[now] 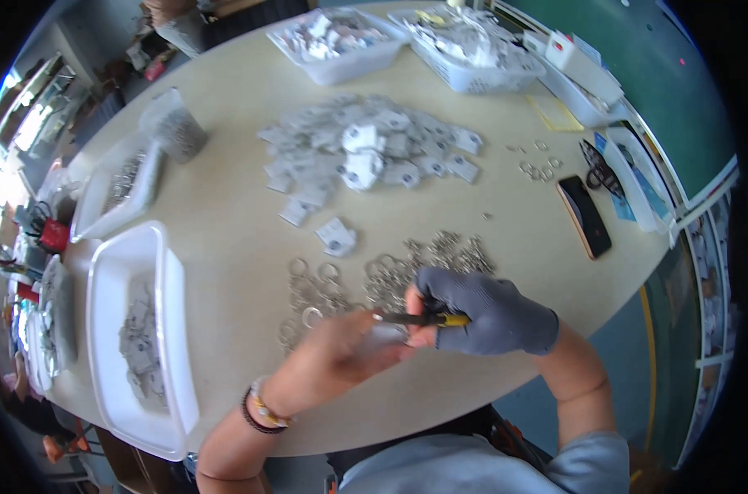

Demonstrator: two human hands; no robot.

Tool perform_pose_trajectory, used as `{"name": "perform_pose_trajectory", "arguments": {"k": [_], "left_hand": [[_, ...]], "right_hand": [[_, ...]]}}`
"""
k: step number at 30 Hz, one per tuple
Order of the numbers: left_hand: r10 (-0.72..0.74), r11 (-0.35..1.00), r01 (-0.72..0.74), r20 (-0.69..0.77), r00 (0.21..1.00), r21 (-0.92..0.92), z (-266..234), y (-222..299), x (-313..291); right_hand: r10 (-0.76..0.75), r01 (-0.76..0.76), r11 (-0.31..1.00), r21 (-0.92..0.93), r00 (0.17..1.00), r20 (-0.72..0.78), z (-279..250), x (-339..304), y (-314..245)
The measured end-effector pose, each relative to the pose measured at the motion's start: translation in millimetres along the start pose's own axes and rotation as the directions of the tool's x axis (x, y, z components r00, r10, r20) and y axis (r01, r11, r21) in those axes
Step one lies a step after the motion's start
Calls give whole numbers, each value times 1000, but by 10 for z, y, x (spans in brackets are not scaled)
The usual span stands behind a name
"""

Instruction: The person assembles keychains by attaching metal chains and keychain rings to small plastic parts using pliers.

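Note:
My right hand [489, 309], in a grey fingerless glove, is closed round pliers with yellow on the handles [449, 319]. Their dark jaws point left, to my left hand [333, 350], which is blurred by motion. Its fingers are pinched at the plier tips, near a small pale thing I cannot make out. Just beyond the hands lie a heap of small metal clasps [440, 255] and a scatter of metal split rings [308, 288]. Farther off, a small white tagged packet [337, 237] lies apart from a big pile of similar ones [365, 140].
On the left are a white tub [180, 329] with packets inside, a smaller tray [147, 185] of metal parts and a clear plastic cup [176, 123]. Full white baskets [341, 74] line the far edge. A phone [584, 216] and loose rings [541, 171] lie at right.

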State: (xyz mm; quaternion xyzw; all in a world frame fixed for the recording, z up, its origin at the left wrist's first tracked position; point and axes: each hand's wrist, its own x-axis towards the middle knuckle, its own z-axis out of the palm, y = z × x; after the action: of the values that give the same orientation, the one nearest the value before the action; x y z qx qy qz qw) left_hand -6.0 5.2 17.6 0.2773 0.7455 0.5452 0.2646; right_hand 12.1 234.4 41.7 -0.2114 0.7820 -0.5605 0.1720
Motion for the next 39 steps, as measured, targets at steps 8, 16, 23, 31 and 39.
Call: {"name": "perform_pose_trajectory", "arguments": {"k": [8,16,23,31,39], "left_hand": [[161,987,-158,187,969,-31,-22,134,-63],[527,731,-305,-221,821,611,113,117,-99],[197,958,-284,-650,734,-30,-159,20,-270],[97,908,-367,-750,654,-203,-313,-191,-307],[-27,905,-245,-622,783,-348,-189,-228,-267]], "right_hand": [[-11,17,999,-31,983,183,-36,-76,-119],[-124,158,979,130,963,-241,264,79,4],[-155,40,926,-374,947,-282,-30,325,-64],[-132,62,522,-851,991,-9,243,557,235],[-59,-23,685,-728,995,-86,151,562,150]]}}
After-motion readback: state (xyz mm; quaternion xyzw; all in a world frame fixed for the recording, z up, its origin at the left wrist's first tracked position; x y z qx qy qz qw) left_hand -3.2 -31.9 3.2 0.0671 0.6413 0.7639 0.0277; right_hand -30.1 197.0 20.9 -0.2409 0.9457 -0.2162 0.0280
